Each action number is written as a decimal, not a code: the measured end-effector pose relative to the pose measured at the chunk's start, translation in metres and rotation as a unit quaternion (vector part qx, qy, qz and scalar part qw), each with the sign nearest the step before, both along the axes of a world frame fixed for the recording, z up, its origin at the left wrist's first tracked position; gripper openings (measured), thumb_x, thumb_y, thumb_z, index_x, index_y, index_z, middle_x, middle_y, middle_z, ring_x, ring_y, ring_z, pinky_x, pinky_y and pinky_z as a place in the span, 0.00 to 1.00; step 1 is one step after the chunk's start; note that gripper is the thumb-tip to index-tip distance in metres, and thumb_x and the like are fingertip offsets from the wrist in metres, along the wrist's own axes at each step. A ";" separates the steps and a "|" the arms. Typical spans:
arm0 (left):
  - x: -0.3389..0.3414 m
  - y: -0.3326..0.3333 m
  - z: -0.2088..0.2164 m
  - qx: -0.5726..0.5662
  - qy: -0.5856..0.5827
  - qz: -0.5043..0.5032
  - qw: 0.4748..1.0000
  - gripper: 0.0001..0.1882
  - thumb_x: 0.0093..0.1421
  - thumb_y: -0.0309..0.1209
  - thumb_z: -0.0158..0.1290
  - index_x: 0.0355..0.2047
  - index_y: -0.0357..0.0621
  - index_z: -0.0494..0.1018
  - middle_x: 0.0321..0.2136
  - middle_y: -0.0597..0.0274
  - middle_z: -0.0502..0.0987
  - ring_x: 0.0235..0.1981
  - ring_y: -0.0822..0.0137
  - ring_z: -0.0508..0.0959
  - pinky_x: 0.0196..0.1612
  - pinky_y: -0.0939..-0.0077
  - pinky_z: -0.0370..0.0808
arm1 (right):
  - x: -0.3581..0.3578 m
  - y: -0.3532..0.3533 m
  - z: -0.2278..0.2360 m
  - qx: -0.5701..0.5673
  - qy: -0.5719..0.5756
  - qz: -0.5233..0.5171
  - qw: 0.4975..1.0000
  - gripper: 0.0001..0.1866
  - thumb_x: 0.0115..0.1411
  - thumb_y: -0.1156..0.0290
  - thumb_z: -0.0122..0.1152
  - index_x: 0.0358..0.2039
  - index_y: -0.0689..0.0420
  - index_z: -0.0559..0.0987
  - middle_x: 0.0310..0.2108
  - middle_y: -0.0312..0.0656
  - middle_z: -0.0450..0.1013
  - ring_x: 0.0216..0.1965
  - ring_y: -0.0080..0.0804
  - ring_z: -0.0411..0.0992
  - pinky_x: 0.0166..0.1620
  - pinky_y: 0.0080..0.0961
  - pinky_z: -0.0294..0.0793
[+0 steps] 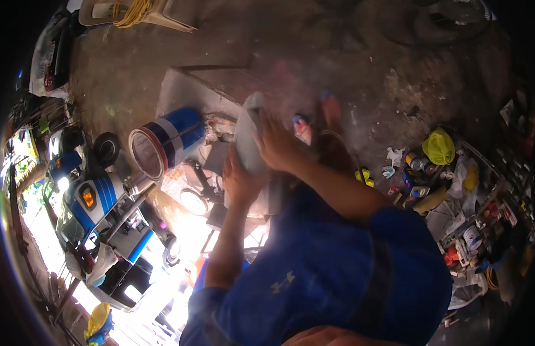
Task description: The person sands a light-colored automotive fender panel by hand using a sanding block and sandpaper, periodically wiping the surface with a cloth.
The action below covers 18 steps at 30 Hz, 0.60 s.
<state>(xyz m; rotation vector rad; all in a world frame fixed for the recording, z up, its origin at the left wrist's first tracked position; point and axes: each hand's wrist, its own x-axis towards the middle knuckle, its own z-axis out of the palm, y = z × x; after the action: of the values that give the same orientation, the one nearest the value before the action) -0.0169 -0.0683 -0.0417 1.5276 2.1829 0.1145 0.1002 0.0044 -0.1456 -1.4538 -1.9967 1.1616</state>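
A smooth grey panel [248, 141], long and rounded at its far end, stands between my two hands at the middle of the view. My left hand [241, 180] grips its near left edge, fingers against the side. Against its right face lies my right hand [277, 143], the fingers bent around that edge and pointing away from me. A darker grey patch shows at the right fingertips; whether it is part of the panel or a separate piece, I cannot tell. The panel's near end is partly hidden by my hands.
Left of the panel, a blue and white bucket [181, 134] lies on its side. Farther left is a blue and white vehicle part with an orange light [90, 198]. Cans, bags and other clutter [420, 164] lie at right. A pale plastic chair [158, 14] stands at the far left.
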 end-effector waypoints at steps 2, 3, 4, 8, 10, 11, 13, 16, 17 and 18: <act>0.002 0.000 -0.002 -0.004 0.032 -0.011 0.999 0.62 0.41 0.48 0.76 0.72 0.41 0.56 0.62 0.42 0.71 0.61 0.36 0.73 0.59 0.43 0.75 | -0.001 0.045 -0.007 -0.120 -0.064 0.046 0.990 0.37 0.76 0.54 0.44 0.72 0.71 0.56 0.74 0.65 0.54 0.74 0.63 0.55 0.69 0.68 0.58; 0.000 0.000 -0.002 -0.006 0.032 -0.014 0.999 0.62 0.41 0.48 0.76 0.72 0.41 0.56 0.62 0.42 0.71 0.61 0.36 0.73 0.59 0.43 0.75 | -0.001 0.047 -0.003 -0.122 -0.063 0.043 0.990 0.37 0.76 0.54 0.44 0.72 0.71 0.56 0.74 0.65 0.54 0.74 0.63 0.55 0.69 0.68 0.58; -0.003 0.000 -0.002 -0.013 0.016 -0.004 1.000 0.63 0.41 0.48 0.76 0.73 0.41 0.56 0.63 0.41 0.70 0.61 0.36 0.73 0.59 0.42 0.75 | 0.001 0.045 0.002 -0.125 -0.006 0.025 0.992 0.36 0.76 0.56 0.45 0.72 0.71 0.57 0.74 0.63 0.55 0.73 0.64 0.56 0.68 0.64 0.62; -0.008 -0.005 -0.003 -0.009 0.006 0.004 1.000 0.63 0.42 0.51 0.77 0.73 0.41 0.56 0.64 0.40 0.69 0.61 0.35 0.73 0.59 0.42 0.75 | 0.023 0.009 0.023 -0.124 0.118 -0.042 0.984 0.31 0.75 0.64 0.47 0.72 0.68 0.59 0.63 0.67 0.67 0.62 0.65 0.69 0.59 0.52 0.73; -0.005 -0.003 0.002 0.024 0.023 -0.028 0.999 0.61 0.45 0.50 0.76 0.72 0.39 0.57 0.63 0.39 0.69 0.60 0.36 0.73 0.60 0.42 0.74 | 0.049 0.027 0.041 -0.119 0.098 -0.084 0.984 0.26 0.74 0.69 0.47 0.70 0.64 0.65 0.46 0.69 0.75 0.50 0.67 0.76 0.54 0.51 0.76; -0.002 0.000 0.003 0.055 0.037 -0.062 0.996 0.58 0.48 0.49 0.75 0.71 0.36 0.58 0.62 0.38 0.69 0.59 0.37 0.74 0.60 0.43 0.73 | 0.057 0.033 0.016 -0.122 0.109 -0.113 0.980 0.22 0.75 0.70 0.46 0.66 0.65 0.69 0.45 0.63 0.78 0.47 0.57 0.80 0.45 0.45 0.81; -0.002 0.015 0.010 0.126 0.025 -0.083 0.988 0.51 0.54 0.45 0.72 0.70 0.33 0.60 0.60 0.39 0.72 0.56 0.42 0.77 0.58 0.46 0.76 | 0.065 0.047 0.033 -0.306 0.364 -0.121 0.871 0.20 0.76 0.70 0.47 0.63 0.67 0.71 0.48 0.55 0.78 0.47 0.42 0.82 0.38 0.33 0.84; 0.011 0.050 0.011 0.139 -0.159 0.002 0.978 0.38 0.63 0.38 0.66 0.66 0.32 0.65 0.56 0.40 0.77 0.53 0.50 0.81 0.54 0.56 0.79 | 0.086 0.056 0.075 -0.396 0.430 -0.106 0.804 0.21 0.76 0.69 0.49 0.64 0.67 0.70 0.51 0.49 0.77 0.50 0.31 0.82 0.34 0.23 0.84; 0.016 0.065 0.011 0.084 -0.317 0.109 0.938 0.32 0.66 0.35 0.64 0.65 0.32 0.68 0.54 0.40 0.79 0.52 0.54 0.83 0.51 0.62 0.80 | 0.090 0.056 0.079 -0.397 0.431 -0.105 0.804 0.21 0.76 0.69 0.49 0.64 0.67 0.70 0.51 0.49 0.77 0.50 0.31 0.82 0.34 0.23 0.84; 0.019 0.082 0.014 0.083 -0.427 0.139 0.890 0.24 0.68 0.32 0.62 0.59 0.29 0.74 0.44 0.46 0.85 0.42 0.65 0.86 0.45 0.73 0.81 | 0.091 0.060 0.083 -0.427 0.422 -0.091 0.794 0.23 0.74 0.69 0.53 0.66 0.66 0.69 0.53 0.51 0.76 0.53 0.37 0.80 0.41 0.28 0.84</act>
<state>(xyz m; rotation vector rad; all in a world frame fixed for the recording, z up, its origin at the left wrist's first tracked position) 0.0021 0.0136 -0.0280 0.9363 1.6506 0.9037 0.1915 0.0644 -0.0622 -1.0477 -0.6892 2.2479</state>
